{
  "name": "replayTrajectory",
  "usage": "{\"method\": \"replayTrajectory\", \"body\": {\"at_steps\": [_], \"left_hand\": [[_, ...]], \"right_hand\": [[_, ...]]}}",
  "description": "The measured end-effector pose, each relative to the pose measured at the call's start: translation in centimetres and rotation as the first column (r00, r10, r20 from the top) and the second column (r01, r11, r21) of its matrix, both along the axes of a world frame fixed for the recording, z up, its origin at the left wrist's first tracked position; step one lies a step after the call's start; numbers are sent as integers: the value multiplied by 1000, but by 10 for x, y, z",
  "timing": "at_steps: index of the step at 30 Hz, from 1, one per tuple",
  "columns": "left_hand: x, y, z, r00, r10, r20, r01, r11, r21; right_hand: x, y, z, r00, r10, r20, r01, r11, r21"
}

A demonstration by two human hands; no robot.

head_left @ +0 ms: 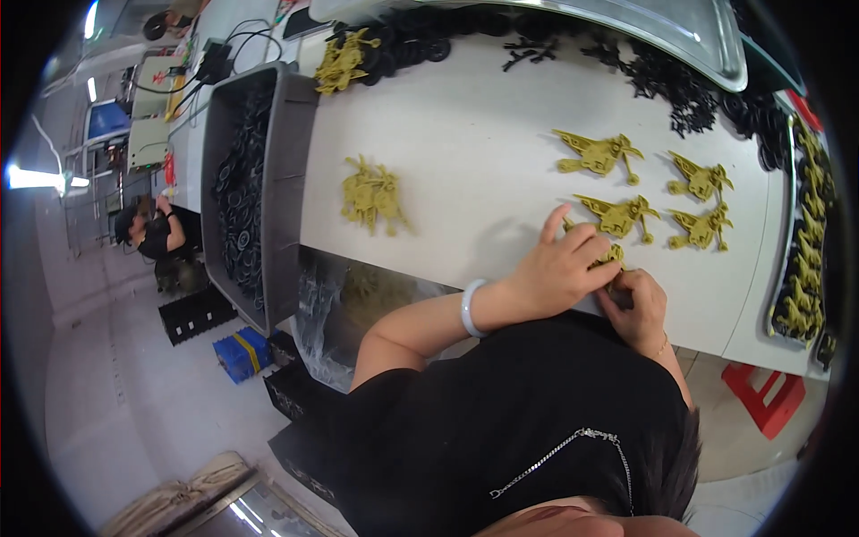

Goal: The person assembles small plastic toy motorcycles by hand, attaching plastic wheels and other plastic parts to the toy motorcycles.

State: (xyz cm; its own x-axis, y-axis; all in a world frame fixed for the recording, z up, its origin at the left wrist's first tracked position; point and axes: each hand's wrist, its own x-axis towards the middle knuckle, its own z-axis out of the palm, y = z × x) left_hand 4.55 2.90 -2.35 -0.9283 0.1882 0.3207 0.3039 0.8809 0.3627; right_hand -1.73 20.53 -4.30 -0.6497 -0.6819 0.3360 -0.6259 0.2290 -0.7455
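My left hand (559,273) and my right hand (637,311) meet at the front edge of the white table. Between them is a yellow plastic toy motorcycle body (612,258), mostly covered by my fingers. Both hands have their fingers closed on it; the left index finger points up and away. Just beyond my hands lies another yellow body (617,215), with a similar one (599,154) farther off. Two more, a far one (701,176) and a nearer one (701,227), lie to the right. A small heap of yellow parts (371,197) rests on the left.
A grey bin (288,179) of black wheels stands at the left. Black wheels and small black parts (671,89) line the back, before a metal tray (716,45). Another tray (773,295) at right holds yellow pieces. A seated person (161,237) is far left.
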Motion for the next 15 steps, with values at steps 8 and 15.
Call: {"method": "replayTrajectory", "body": {"at_steps": [8, 15], "left_hand": [[4, 0, -9, 990, -137, -44, 139, 989, 43], [10, -24, 1, 965, -194, -176, 223, 961, 162]], "right_hand": [[-1, -1, -5, 989, 131, -63, -133, 991, -27], [-5, -5, -2, 963, 262, -56, -263, 965, -11]]}}
